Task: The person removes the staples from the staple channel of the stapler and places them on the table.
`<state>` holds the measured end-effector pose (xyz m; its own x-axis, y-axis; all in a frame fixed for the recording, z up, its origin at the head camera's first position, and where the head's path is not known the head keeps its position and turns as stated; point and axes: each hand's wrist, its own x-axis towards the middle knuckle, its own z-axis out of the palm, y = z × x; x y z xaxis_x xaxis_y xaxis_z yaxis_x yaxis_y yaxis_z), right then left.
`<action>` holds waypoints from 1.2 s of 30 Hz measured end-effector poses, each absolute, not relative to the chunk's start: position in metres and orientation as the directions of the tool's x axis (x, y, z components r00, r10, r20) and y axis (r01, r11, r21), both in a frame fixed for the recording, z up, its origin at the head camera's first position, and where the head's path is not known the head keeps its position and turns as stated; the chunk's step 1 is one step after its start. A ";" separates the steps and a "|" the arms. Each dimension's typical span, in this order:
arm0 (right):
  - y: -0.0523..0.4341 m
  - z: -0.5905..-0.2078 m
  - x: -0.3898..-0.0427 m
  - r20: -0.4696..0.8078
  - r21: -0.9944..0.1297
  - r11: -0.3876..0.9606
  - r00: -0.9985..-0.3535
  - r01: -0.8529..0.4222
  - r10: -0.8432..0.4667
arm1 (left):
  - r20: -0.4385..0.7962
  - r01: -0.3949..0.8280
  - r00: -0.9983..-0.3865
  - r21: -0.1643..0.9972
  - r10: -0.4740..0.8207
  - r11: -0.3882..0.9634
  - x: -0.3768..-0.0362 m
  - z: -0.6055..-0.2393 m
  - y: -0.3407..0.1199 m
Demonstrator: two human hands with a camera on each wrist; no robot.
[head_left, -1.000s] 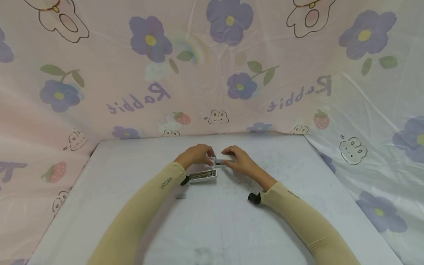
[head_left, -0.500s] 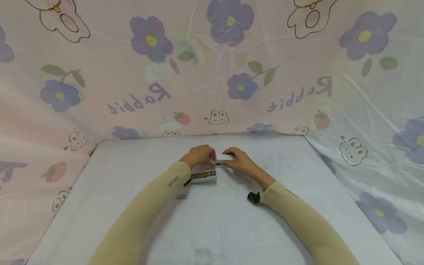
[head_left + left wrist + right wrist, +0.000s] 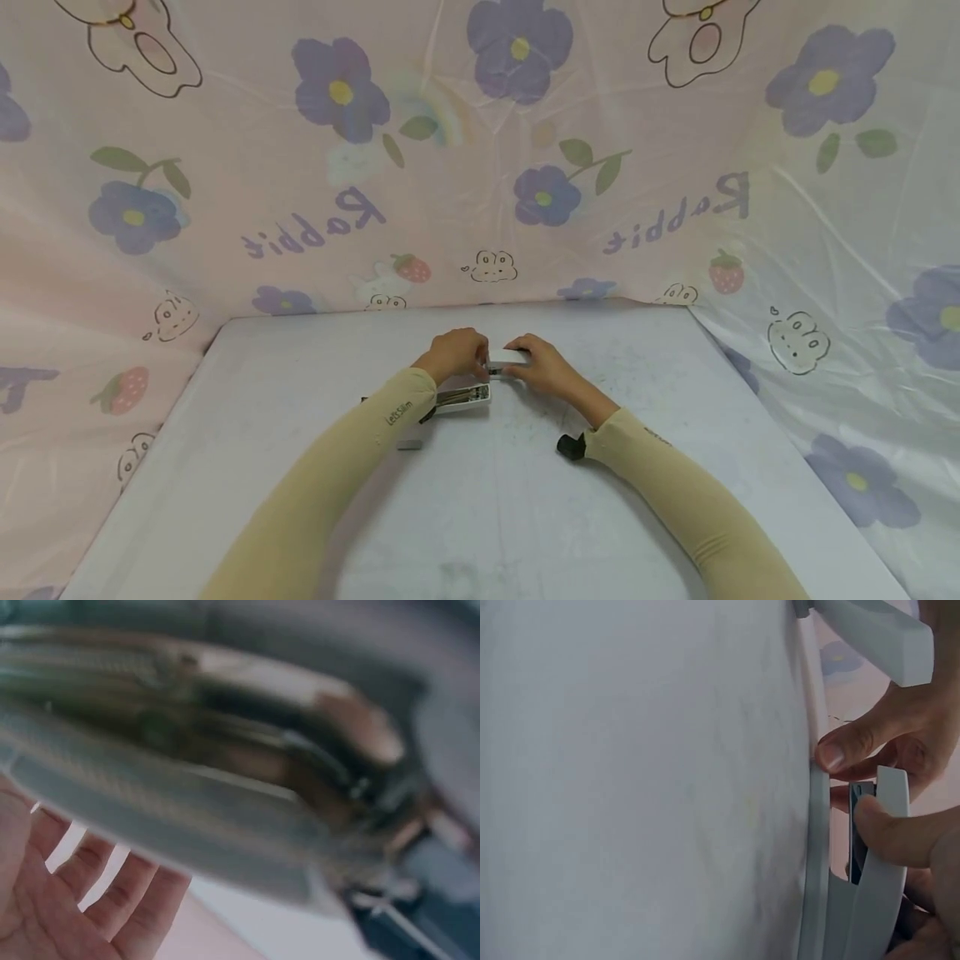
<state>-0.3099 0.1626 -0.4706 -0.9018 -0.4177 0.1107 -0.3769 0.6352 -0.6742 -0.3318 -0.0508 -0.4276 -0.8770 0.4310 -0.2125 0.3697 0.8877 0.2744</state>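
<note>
My right hand grips a small white and grey stapler at the back middle of the table. In the right wrist view its thumb presses the dark metal part between cover and base. My left hand is at the stapler's left end, its thumb and fingers pinching the tip of the grey base. Just below the left hand lies a second white stapler, its metal insides showing. It fills much of the left wrist view, blurred, with a palm and several fingers beyond it.
A small grey strip lies on the white table beside the left sleeve. Black wrist camera hangs under the right cuff. A printed curtain rises behind the table and at both sides.
My left hand has moved right, its fingers now closed on the stapler's left end. My right hand has stayed nearly in place on the stapler.
</note>
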 end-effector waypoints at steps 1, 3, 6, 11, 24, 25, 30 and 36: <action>0.163 -0.471 -0.310 0.109 -0.675 0.635 -0.903 -0.375 -0.416 | -0.213 0.368 -0.878 0.275 0.430 0.888 -0.331 -0.427 -0.050; 0.165 -0.472 -0.312 0.103 -0.683 0.633 -0.906 -0.364 -0.410 | -0.210 0.371 -0.877 0.274 0.432 0.887 -0.331 -0.427 -0.050; 0.170 -0.475 -0.315 0.087 -0.745 0.591 -0.924 -0.309 -0.373 | -0.209 0.374 -0.877 0.269 0.433 0.888 -0.331 -0.428 -0.049; 0.176 -0.478 -0.320 0.067 -0.830 0.505 -0.941 -0.236 -0.331 | -0.210 0.365 -0.882 0.263 0.422 0.893 -0.331 -0.427 -0.050; 0.186 -0.479 -0.319 0.099 -0.860 0.444 -0.936 -0.251 -0.337 | -0.199 0.371 -0.883 0.256 0.424 0.893 -0.325 -0.423 -0.047; 0.187 -0.479 -0.319 0.106 -0.866 0.430 -0.935 -0.254 -0.339 | -0.199 0.374 -0.883 0.248 0.425 0.894 -0.325 -0.422 -0.046; 0.191 -0.475 -0.317 0.141 -0.872 0.401 -0.930 -0.279 -0.341 | -0.199 0.389 -0.879 0.225 0.433 0.893 -0.324 -0.421 -0.043; 0.198 -0.468 -0.315 0.182 -0.873 0.375 -0.922 -0.312 -0.343 | -0.202 0.384 -0.880 0.228 0.429 0.895 -0.325 -0.424 -0.045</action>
<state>-0.3146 0.1981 -0.4678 -0.9216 -0.3426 0.1822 -0.3121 0.3754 -0.8727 -0.3249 -0.0452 -0.4244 -0.8802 0.4294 -0.2020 0.3843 0.8947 0.2276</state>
